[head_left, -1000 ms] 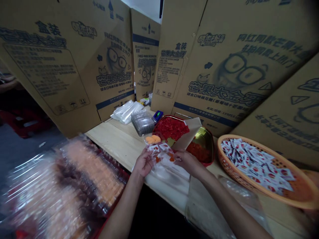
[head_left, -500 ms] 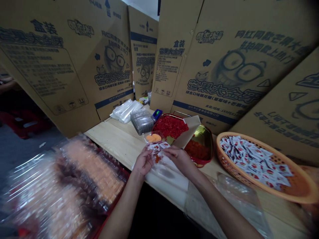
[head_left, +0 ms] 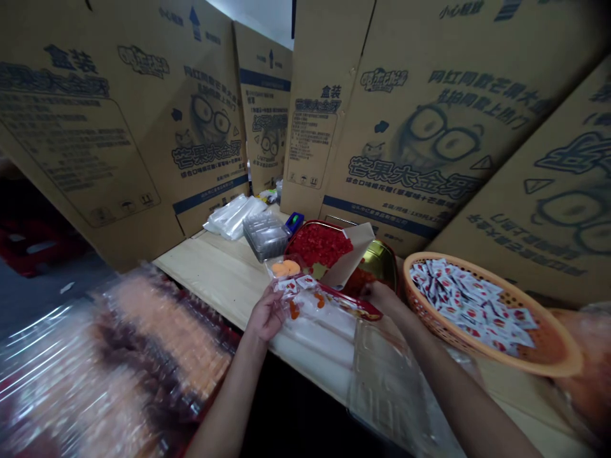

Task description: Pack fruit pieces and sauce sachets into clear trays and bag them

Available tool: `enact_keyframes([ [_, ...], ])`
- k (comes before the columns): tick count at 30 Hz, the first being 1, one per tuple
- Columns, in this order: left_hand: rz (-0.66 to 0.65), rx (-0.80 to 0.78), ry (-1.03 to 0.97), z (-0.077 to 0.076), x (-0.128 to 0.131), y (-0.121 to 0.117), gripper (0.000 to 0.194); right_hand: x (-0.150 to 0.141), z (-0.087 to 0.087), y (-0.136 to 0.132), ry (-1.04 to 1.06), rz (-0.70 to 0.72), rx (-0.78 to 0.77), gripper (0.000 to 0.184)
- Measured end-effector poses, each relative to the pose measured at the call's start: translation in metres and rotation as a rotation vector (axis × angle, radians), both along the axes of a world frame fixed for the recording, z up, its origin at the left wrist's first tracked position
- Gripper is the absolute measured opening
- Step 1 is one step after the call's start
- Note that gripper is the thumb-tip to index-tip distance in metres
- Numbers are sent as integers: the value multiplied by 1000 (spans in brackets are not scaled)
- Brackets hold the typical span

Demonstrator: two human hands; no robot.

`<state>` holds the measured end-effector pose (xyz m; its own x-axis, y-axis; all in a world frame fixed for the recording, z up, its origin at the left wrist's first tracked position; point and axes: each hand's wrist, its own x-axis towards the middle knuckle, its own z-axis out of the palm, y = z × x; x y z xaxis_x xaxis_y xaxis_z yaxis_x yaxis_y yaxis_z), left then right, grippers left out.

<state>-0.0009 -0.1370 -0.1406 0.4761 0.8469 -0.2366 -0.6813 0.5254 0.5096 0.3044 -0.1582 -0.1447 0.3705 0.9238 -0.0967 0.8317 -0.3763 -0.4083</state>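
My left hand (head_left: 267,312) grips a clear plastic pack (head_left: 312,312) at its near corner, where small red-and-white sachets (head_left: 293,284) and orange pieces (head_left: 294,310) show through. My right hand (head_left: 380,296) sits at the pack's far side, close to a red-edged strip (head_left: 356,303) and a gold-lined tray (head_left: 377,267); its fingers are mostly hidden. Behind the hands, a red-rimmed tray (head_left: 305,232) holds diced red fruit (head_left: 319,247), with a brown card scoop (head_left: 353,254) lying in it. Soft orange slices (head_left: 285,268) lie in clear plastic by my left hand.
Flattened printed cartons (head_left: 405,140) stand along the back of the wooden table (head_left: 214,267). An orange wicker basket (head_left: 420,305) holds many sachets at right. Plastic-wrapped trays (head_left: 157,343) lie at left, with clear bags (head_left: 233,217) and stacked clear trays (head_left: 266,235) behind.
My hands have moved apart, the right one sliding right toward the gold-lined tray. The pack has spread out, and a red edge now shows across it. The view has shifted slightly left.
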Motion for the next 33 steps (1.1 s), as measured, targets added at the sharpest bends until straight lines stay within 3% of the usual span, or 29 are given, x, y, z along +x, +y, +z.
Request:
enact_keyframes([
  [5,-1,1,6,0,0,-1,39,1,-1,-9,-21,-70,114,4],
  [9,1,-10,19,1,-1,-3,41,4,4,-14,13,-51,223,12],
  [14,20,-34,18,0,-5,-5,44,2,16,-18,50,-65,326,13],
  [17,24,-36,18,-1,-9,-7,46,-19,30,-20,118,-54,438,16],
  [21,16,-16,32,0,-11,-9,47,-80,52,-26,432,248,477,22],
  [24,10,-5,25,2,-12,-10,47,-123,62,-31,495,513,432,21],
  [26,15,-6,14,3,-14,-11,47,-137,65,-28,492,574,427,22],
  [30,35,-29,10,4,-22,-14,48,-129,62,4,203,377,407,21],
  [33,49,-48,16,4,-30,-18,50,-114,54,44,-71,253,216,18],
])
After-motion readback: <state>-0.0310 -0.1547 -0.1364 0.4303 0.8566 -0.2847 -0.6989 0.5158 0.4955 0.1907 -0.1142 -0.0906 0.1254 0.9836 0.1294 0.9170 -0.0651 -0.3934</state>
